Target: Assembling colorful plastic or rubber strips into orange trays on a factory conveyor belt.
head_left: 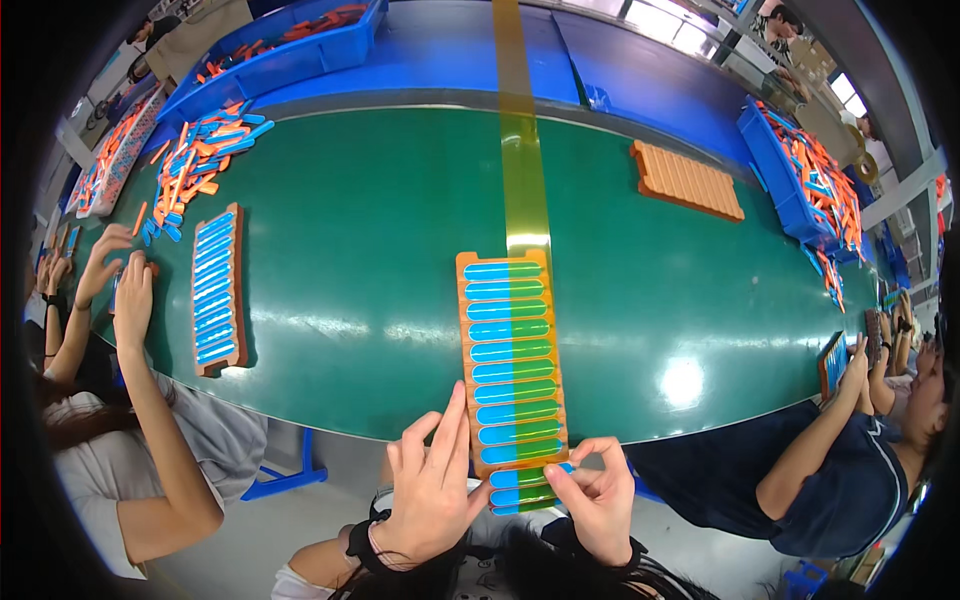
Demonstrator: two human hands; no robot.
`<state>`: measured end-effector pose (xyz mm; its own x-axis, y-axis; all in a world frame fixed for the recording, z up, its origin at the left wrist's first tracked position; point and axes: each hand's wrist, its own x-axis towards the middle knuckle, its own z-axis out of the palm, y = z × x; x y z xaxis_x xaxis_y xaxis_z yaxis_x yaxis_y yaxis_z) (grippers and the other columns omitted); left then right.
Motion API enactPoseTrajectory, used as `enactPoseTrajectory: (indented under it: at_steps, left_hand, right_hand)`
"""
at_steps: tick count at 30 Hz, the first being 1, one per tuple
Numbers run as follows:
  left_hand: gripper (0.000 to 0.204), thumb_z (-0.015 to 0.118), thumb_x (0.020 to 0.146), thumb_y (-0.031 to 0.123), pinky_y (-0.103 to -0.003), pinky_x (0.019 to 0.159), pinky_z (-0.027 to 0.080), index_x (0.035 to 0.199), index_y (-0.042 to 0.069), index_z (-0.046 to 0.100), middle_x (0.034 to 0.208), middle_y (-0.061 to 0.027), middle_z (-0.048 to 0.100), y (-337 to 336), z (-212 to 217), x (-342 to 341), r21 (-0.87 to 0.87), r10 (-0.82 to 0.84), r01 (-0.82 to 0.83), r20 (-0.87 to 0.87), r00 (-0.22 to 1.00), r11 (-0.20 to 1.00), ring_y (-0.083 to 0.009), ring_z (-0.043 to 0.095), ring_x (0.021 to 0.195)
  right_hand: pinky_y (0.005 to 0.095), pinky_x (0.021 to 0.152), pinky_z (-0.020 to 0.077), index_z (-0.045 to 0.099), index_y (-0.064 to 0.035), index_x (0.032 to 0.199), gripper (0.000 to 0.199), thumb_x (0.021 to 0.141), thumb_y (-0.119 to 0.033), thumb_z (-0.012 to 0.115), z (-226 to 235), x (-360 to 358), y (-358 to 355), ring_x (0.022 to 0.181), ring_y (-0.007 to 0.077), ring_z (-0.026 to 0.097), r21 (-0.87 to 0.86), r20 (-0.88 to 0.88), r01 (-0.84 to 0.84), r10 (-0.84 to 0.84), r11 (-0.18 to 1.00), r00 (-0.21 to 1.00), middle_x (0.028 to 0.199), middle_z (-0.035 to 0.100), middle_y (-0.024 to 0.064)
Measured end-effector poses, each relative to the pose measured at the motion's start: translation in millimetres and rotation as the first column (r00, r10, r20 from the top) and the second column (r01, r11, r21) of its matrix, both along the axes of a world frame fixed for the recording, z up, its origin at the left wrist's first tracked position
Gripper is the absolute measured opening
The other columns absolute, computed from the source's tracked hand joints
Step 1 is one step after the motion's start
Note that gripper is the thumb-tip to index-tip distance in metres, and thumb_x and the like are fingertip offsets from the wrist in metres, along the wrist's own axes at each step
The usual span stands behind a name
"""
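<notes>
Orange slotted tray (pixel 462 330) of glossy blue strips; left hand (pixel 432 490) lies fingers spread beside it, right hand (pixel 598 500) seemingly pinches yellow tape (pixel 524 200).

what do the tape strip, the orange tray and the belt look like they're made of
Tape: thin see-through amber film, probably plastic; the green shows through it. Orange tray under the left hand and right hand: rigid, matte, moulded-looking plastic. Belt: smooth green rubbery or vinyl sheet, glossy, with lamp glare.

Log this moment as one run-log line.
left hand: flat on orange tray edge | right hand: pinching yellow tape end | tray: on green belt, blue pieces taped
</notes>
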<state>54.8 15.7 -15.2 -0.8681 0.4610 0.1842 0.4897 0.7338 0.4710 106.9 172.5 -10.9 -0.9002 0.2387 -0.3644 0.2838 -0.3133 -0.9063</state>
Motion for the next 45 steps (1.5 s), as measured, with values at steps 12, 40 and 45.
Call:
enactPoseTrajectory:
  at_steps: [12, 40, 45]
  left_hand:
    - [0.072, 0.073, 0.053, 0.021, -0.037, 0.076, 0.031, 0.112, -0.010, 0.044, 0.129, -0.0161, 0.038, -7.3, 3.4, -14.8, -0.075, -0.093, 0.088, -0.079, 0.993, 0.993, -0.0274, 0.041, 0.097]
    - [0.019, 0.052, 0.073, 0.014, -0.023, 0.064, 0.033, 0.091, 0.010, 0.056, 0.084, 0.0013, 0.054, -8.8, 41.5, -43.9, -0.470, -0.797, 0.644, -0.334, 0.504, 0.604, -0.0068, 0.048, 0.078]
    - [0.014, 0.053, 0.070, 0.011, -0.027, 0.068, 0.039, 0.083, 0.007, 0.056, 0.074, -0.0022, 0.054, -3.8, 60.7, -66.7, -0.219, -0.776, 0.747, -0.090, 0.625, 0.627, -0.0138, 0.052, 0.076]
  right_hand:
    - [0.0157, 0.044, 0.0335, 0.033, -0.0049, 0.086, 0.026, 0.080, 0.003, 0.056, -1.7, -8.4, -3.9, 0.056, 0.0026, 0.050, -0.022, 0.045, 0.047, -0.046, 0.999, 0.998, 0.064, 0.059, 0.0075]
    - [0.0338, 0.054, 0.0485, 0.029, -0.0003, 0.092, 0.026, 0.083, -0.008, 0.053, 57.4, -59.6, 10.6, 0.064, 0.0272, 0.063, 0.639, 0.076, -0.407, 0.473, 0.653, 0.878, 0.071, 0.058, 0.0165]
    - [0.0405, 0.052, 0.0464, 0.030, 0.0008, 0.091, 0.023, 0.084, -0.010, 0.049, 60.5, -63.1, 7.8, 0.059, 0.0348, 0.059, 0.748, 0.113, -0.418, 0.522, 0.515, 0.846, 0.067, 0.056, 0.0184]
